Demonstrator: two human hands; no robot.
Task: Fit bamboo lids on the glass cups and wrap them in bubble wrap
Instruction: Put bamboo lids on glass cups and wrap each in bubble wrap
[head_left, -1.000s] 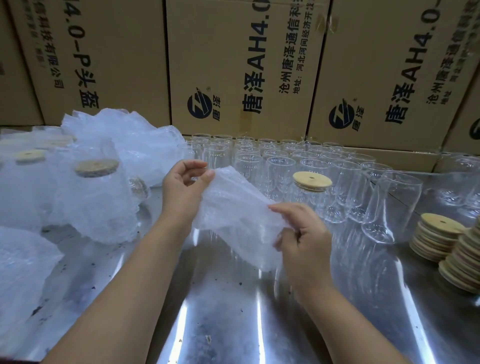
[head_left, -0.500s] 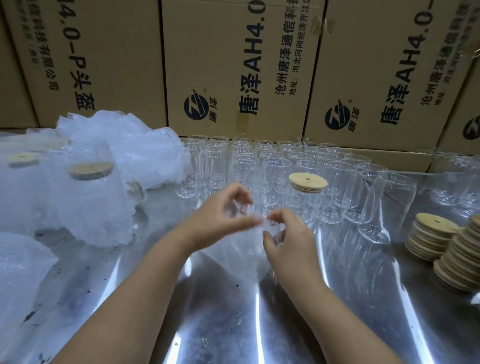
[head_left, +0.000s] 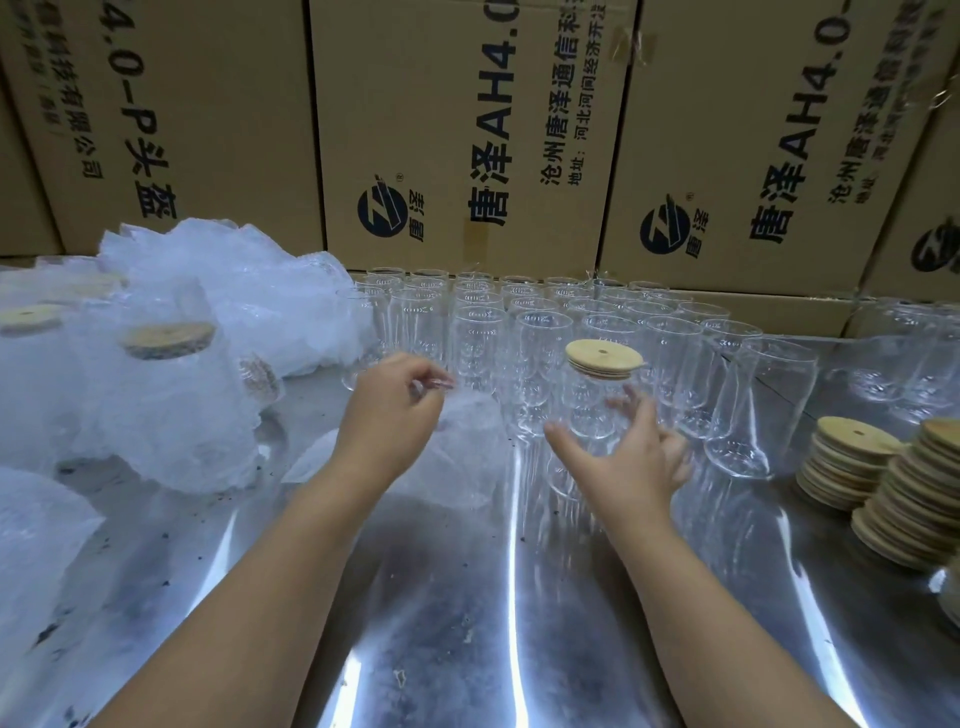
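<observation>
My left hand (head_left: 389, 415) pinches the top edge of a bubble wrap piece (head_left: 462, 452), which hangs down onto the steel table (head_left: 467, 623). Just right of it stands a glass cup (head_left: 592, 415) with a bamboo lid (head_left: 603, 356) on top. My right hand (head_left: 628, 462) is at this cup with fingers spread, thumb to its left and fingers blurred around its lower part; I cannot tell whether they touch it. Rows of bare glass cups (head_left: 519, 322) stand behind.
Wrapped lidded cups (head_left: 166, 405) and loose bubble wrap (head_left: 234, 291) fill the left side. Two stacks of bamboo lids (head_left: 852, 462) (head_left: 924, 509) sit at the right edge. Cardboard boxes (head_left: 467, 130) wall off the back.
Both hands held the bubble wrap together before. My right hand has let go and moved right to the lidded cup, while my left hand keeps the wrap and has shifted left.
</observation>
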